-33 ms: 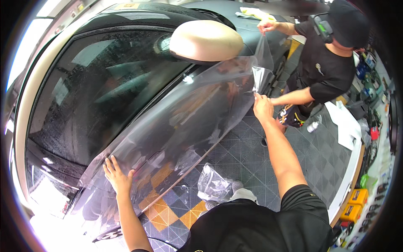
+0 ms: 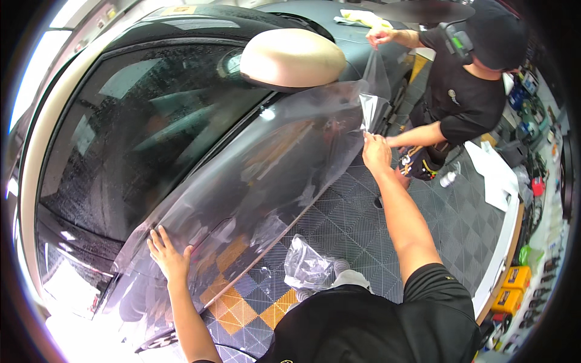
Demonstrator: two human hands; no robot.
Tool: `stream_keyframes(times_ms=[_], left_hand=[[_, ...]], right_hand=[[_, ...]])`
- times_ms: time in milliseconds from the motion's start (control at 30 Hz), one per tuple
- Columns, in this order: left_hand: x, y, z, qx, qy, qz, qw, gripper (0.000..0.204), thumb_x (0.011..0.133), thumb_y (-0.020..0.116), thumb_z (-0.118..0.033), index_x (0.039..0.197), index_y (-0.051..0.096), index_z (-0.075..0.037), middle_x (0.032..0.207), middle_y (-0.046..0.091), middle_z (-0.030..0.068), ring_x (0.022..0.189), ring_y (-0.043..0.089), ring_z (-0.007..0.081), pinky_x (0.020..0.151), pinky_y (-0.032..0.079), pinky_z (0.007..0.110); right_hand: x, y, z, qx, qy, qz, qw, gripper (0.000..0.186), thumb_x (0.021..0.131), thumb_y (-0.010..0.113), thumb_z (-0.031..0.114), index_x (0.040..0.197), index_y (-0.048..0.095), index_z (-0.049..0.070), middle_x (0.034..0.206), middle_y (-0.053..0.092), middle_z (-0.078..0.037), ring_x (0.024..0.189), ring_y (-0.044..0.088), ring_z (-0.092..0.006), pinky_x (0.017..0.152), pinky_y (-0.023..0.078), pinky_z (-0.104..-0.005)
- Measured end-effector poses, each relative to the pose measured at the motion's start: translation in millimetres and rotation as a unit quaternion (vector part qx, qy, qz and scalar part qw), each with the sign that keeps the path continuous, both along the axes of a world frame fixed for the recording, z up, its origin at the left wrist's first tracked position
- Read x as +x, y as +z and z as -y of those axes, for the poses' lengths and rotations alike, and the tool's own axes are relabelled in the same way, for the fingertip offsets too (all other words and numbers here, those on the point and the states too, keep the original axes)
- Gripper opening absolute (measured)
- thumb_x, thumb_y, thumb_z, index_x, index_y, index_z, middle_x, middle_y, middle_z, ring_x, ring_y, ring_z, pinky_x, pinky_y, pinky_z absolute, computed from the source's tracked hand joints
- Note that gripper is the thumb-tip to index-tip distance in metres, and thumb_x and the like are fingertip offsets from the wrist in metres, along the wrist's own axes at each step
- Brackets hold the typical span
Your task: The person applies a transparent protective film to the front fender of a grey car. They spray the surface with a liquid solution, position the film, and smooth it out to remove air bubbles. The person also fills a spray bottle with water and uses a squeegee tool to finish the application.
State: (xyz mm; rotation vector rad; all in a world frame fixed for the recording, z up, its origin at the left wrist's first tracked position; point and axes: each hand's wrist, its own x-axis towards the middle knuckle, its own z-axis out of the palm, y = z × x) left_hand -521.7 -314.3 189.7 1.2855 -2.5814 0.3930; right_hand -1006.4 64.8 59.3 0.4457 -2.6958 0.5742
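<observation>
"State the position of your left hand."

"My left hand [image 2: 170,259] lies palm down on the clear film [image 2: 272,160], toward its near-left end. Fingers extended and spread, pointing up and slightly left; thumb out to the right. It grips nothing. The forearm rises nearly straight from the lower edge."

"And the right?"

"My right hand [image 2: 377,154] is at the film's far right edge. The arm reaches forward and slightly left out of a black short sleeve [image 2: 426,284], elbow almost straight. Fingers bent and closed, pinching the edge of the film."

"Where does the film lie?"

"Along the dark side of the car, below the side window [image 2: 151,115] and the pale gold mirror cover [image 2: 293,58]. Ripples and creases show; whether it adheres anywhere, I cannot tell."

"Other hands on it?"

"A co-worker's raised hand [image 2: 379,37] holds the film's upper right corner, drawn to a peak. That person's lower hand is just beside my right one, partly hidden; its grip cannot be determined."

"Surroundings?"

"Grey and orange floor tiles [image 2: 345,212]; crumpled clear plastic [image 2: 305,263] in front of me."
</observation>
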Motion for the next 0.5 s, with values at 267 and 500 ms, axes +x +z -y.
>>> stream_keyframes(times_ms=[267,500], left_hand=[[1.1,-1.0,-2.5,0.007,-0.005,-0.012,1.0,0.11,0.069,0.084,-0.025,0.155,0.017,-0.018,0.159,0.017,0.0143,0.144,0.019,0.0443,0.112,0.026,0.061],[4.0,-7.8,4.2,-0.005,-0.011,-0.007,1.0,0.112,0.069,0.085,-0.027,0.156,0.015,-0.018,0.161,0.01,0.0148,0.144,0.018,0.0448,0.112,0.026,0.061]], right_hand=[[8.8,5.6,-27.9,-0.052,0.013,-0.03,0.998,0.025,0.099,0.048,0.027,0.112,0.063,0.013,0.107,0.06,-0.014,0.099,0.06,-0.0353,0.084,0.049,-0.0483],[6.8,11.1,-38.7,-0.022,0.041,-0.074,0.996,0.022,0.096,0.051,0.022,0.107,0.064,0.008,0.107,0.06,-0.014,0.1,0.058,-0.0346,0.085,0.049,-0.0465]])
